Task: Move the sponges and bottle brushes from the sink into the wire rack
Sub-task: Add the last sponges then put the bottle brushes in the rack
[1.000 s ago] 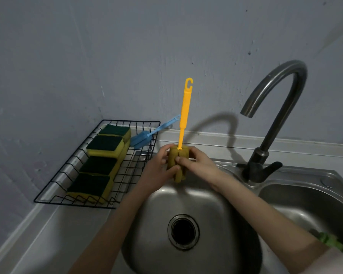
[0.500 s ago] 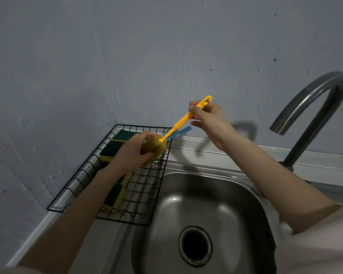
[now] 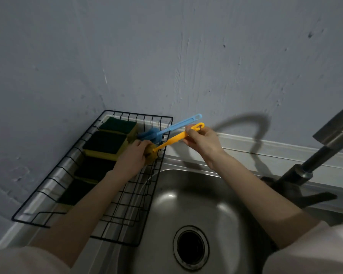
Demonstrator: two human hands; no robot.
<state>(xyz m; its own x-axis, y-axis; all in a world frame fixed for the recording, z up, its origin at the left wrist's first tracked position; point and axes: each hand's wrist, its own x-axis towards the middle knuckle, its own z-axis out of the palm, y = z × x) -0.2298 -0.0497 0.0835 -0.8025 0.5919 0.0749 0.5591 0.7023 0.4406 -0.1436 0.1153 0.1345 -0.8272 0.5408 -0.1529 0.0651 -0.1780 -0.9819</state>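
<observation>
The black wire rack (image 3: 48,186) stands left of the sink and holds several yellow-and-green sponges (image 3: 105,144) in a row. A blue bottle brush (image 3: 166,129) lies at the rack's far end with its handle sticking out over the right rim. I hold the yellow bottle brush (image 3: 171,142) over the rack's far right corner. My left hand (image 3: 133,160) grips its spongy head. My right hand (image 3: 201,141) pinches the hooked end of its handle.
The steel sink basin (image 3: 212,194) with its drain (image 3: 191,246) lies below my arms. The dark curved tap (image 3: 329,139) rises at the right. A grey wall stands close behind the rack and the counter's back ledge.
The yellow brush went from upright over the sink to tilted over the rack, and has now come lower beside the blue brush. My right hand moved from the head to the handle's end.
</observation>
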